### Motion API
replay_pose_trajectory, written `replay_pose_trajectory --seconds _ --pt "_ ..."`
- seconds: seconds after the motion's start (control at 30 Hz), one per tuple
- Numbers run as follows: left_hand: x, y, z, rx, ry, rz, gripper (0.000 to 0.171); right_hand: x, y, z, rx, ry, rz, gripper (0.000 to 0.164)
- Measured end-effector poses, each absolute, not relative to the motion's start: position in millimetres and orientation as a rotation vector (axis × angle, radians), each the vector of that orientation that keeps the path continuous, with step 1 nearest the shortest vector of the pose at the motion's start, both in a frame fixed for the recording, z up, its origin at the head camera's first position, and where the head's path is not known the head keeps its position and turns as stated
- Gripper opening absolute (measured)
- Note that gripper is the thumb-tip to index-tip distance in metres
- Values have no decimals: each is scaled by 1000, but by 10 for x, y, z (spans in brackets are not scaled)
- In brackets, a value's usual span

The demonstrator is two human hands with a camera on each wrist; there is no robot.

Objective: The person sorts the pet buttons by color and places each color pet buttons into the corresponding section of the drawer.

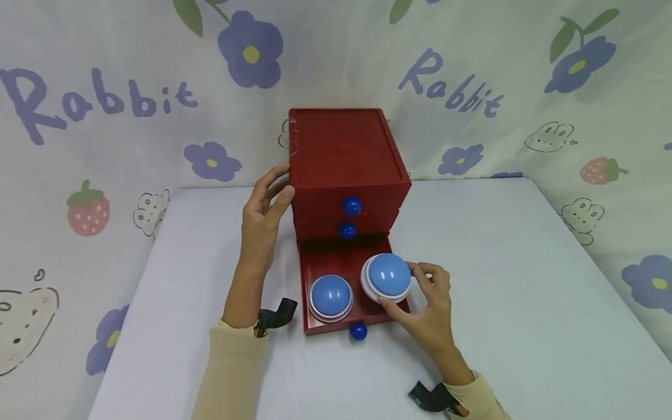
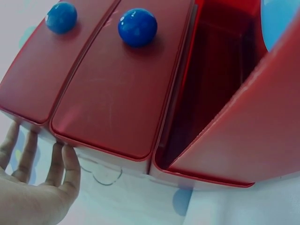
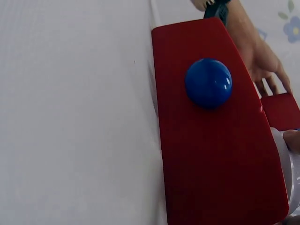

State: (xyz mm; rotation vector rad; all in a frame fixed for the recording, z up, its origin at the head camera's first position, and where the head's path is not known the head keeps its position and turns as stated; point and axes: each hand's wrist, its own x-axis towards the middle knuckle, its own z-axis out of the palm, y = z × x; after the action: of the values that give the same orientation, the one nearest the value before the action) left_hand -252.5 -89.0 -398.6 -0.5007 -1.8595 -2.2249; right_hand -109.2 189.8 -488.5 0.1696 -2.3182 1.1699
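Note:
A red three-drawer box [image 1: 346, 146] stands on the table with its bottom drawer [image 1: 341, 256] pulled out. My left hand [image 1: 262, 213] rests against the box's left side, fingers extended; in the left wrist view its fingertips [image 2: 30, 140] touch the side edge. With thumb and fingers, my right hand [image 1: 427, 309] pinches the white rim of a blue-domed push button [image 1: 389, 275], slightly tilted over the drawer's right part. A second blue-domed push button [image 1: 331, 296] sits in the drawer's left part. In the right wrist view only the held button's white base [image 3: 291, 173] shows.
Round blue knobs mark the two closed drawers, an upper knob [image 1: 352, 206] and a lower knob [image 1: 347, 230]. Another blue knob [image 1: 359, 331] sticks out from the open drawer's front. White cloth covers the table [image 1: 499, 280], and a patterned curtain [image 1: 336, 52] hangs behind.

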Motion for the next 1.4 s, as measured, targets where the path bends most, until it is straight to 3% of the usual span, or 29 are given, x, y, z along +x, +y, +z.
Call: replay_pose_trajectory --seconds 0.3,0.67,0.83,1.0,1.4 --pt "-2539 -890 -4000 -499 -1858 -2228 46 -1113 1876 -4879 233 -2384 1147 70" --pt "-2517 -904 -4008 -493 -1871 -2228 46 -991 1848 -4854 481 -2141 1098 27" --pt "-2534 -903 -4010 -516 -1845 -2241 46 -808 1753 -4828 595 -2175 1089 26" --pt "-2550 -895 -3998 -533 -1833 -2244 45 -649 1636 -4812 563 -2473 1017 13" --pt "-2522 -885 -3985 -497 -1862 -2231 45 -684 1554 -5029 358 -2670 1569 18"
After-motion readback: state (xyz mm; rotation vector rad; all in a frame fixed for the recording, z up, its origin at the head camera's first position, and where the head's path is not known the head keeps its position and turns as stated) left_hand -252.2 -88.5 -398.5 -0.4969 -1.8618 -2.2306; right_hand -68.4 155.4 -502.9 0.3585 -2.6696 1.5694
